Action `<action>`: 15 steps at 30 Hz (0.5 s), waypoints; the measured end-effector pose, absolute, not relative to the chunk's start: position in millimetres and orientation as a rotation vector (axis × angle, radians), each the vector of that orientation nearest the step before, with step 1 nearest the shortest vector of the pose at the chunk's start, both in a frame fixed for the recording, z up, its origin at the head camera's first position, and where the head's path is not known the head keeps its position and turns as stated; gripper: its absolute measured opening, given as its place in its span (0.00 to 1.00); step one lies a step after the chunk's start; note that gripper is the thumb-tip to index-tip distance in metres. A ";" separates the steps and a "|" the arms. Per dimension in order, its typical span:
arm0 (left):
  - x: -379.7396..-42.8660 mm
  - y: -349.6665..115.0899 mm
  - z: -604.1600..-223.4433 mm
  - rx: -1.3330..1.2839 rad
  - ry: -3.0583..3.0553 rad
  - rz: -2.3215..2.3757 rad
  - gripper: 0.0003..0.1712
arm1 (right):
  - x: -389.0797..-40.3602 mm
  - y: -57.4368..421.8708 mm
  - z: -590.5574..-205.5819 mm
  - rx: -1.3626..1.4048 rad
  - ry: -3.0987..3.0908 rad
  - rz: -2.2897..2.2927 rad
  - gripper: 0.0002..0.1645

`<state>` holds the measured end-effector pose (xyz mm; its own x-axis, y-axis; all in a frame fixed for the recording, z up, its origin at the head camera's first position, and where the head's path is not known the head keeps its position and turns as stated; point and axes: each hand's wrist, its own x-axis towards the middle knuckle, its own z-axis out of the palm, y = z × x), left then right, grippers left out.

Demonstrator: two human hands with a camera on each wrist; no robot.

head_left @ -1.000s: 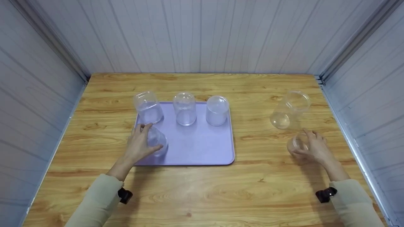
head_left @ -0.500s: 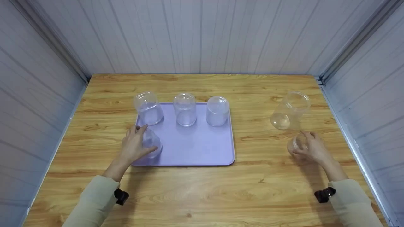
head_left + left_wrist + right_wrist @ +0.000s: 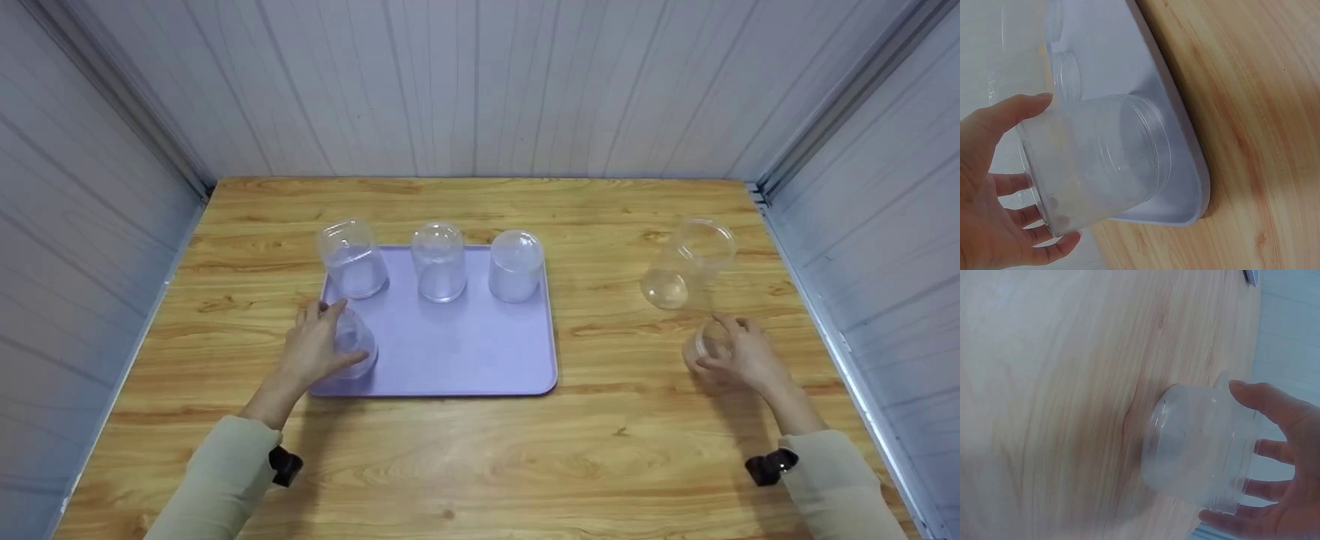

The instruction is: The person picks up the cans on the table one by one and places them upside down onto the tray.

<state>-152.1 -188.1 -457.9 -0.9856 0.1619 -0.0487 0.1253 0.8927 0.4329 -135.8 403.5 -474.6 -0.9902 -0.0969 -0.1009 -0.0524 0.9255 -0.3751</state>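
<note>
So: left hand (image 3: 307,351) and right hand (image 3: 750,358) each grip a jar, opposite ways up

The left-hand jar (image 3: 1095,163) is mouth down at the near left corner of the purple tray (image 3: 457,349). Gripped at its base end, thumb one side, fingers round the other. Threaded ring is down at the tray; can't tell if it touches or is just clear.

The right-hand jar (image 3: 1199,441) stands mouth up on the wooden table (image 3: 480,465), right of the tray and well apart from it. Gripped at the mouth end, thumb and fingers either side.

Key relation, my read: right-hand jar vs tray. Tray lies off to the left of the right hand. Both gripped jars have their long axis roughly vertical, so only the ends differ; matching the tray's jars would take an end-for-end flip. Left hand is the nearer one to the tray.

Tall jar (image 3: 686,262), mouth up, is just behind the right-hand jar; right hand is nearer.

Back row on tray, left to right: squarish jar (image 3: 354,262), middle jar (image 3: 439,262), cloudy jar (image 3: 516,266). All look base up. Squarish one is close behind the left-hand jar; fingers partly mask the gap.
</note>
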 end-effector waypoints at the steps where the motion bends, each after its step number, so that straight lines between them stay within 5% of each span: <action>1: -152.1 -188.2 -458.0 0.225 2.971 0.667 0.50 | -135.1 403.3 -474.2 -0.123 2.972 -0.572 0.47; 15: -153.4 -187.4 -456.6 0.222 2.950 0.674 0.51 | -130.6 386.6 -459.0 -0.138 2.971 -0.618 0.48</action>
<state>-153.4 -187.4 -456.6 -0.9836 0.1657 -0.0714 0.1182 0.8910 0.4383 -130.6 386.6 -459.0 -0.9905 -0.1098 -0.0831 -0.0676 0.9134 -0.4014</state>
